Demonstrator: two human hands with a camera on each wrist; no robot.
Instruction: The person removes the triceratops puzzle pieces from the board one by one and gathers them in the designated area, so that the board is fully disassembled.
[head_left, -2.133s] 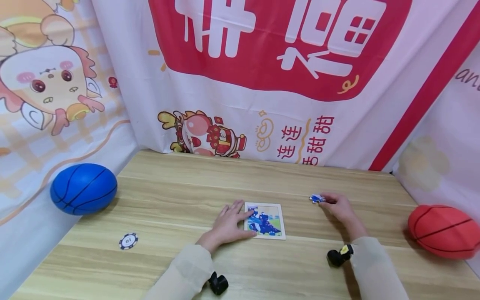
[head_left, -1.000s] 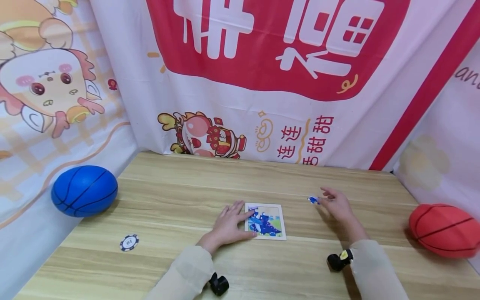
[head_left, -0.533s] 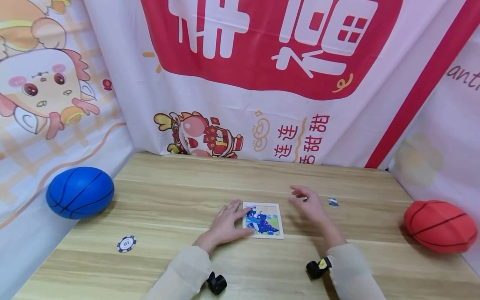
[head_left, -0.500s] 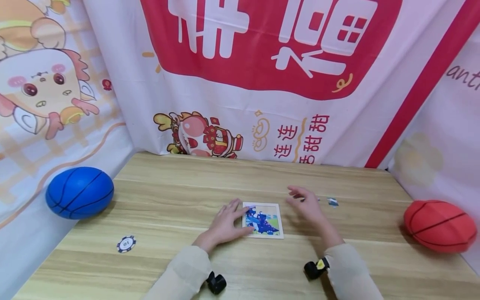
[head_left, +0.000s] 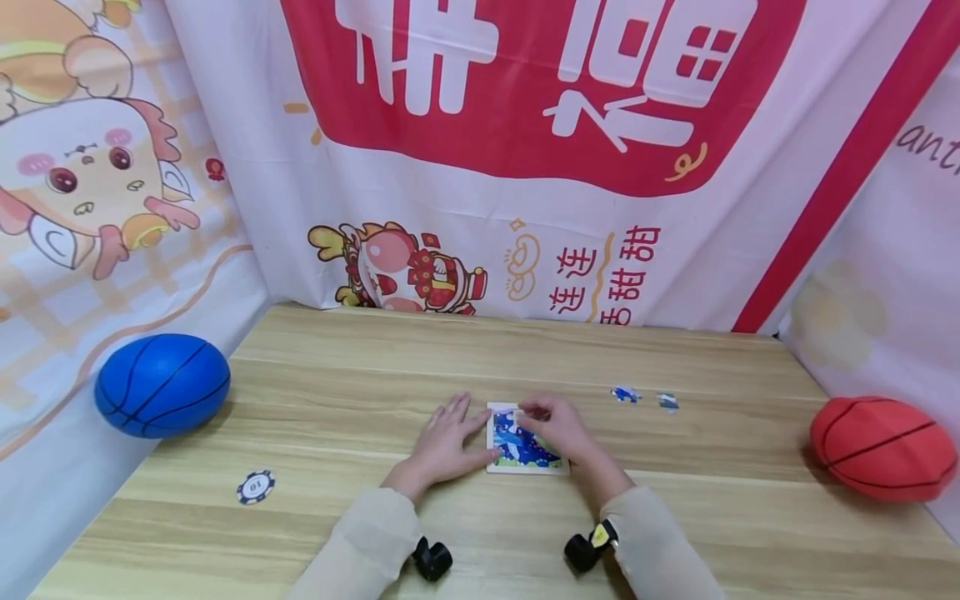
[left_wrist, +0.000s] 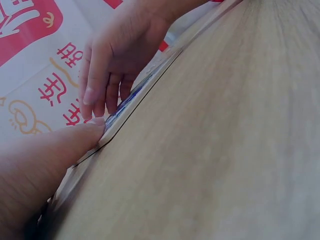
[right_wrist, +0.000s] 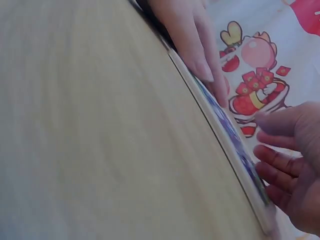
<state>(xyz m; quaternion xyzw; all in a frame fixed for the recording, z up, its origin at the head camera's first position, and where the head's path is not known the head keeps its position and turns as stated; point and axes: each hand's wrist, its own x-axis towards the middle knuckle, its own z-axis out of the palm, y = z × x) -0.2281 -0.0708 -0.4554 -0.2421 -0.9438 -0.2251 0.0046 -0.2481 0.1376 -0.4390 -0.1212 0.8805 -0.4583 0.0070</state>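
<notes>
On a pale wood-grain table (head_left: 375, 375), we see a square, blue-pictured jigsaw in a white frame (head_left: 525, 457). The left hand (head_left: 442, 448) lies spread, thumb touching its left edge. The right hand (head_left: 561, 427) bends loosely above it; we cannot tell whether it pinches anything. Rightward lies a blue jigsaw piece (head_left: 625, 394).

The head view is bright and even, with soft, faint shadows beside the blue ball (head_left: 162, 386) and the red ball (head_left: 882, 448), which both look stretched near the edges. Pale sheen lightens the bench (head_left: 495, 533). The 2 wrist views are dimmer and greyer, the wood grain smeared; the left one darkens at lower left.
</notes>
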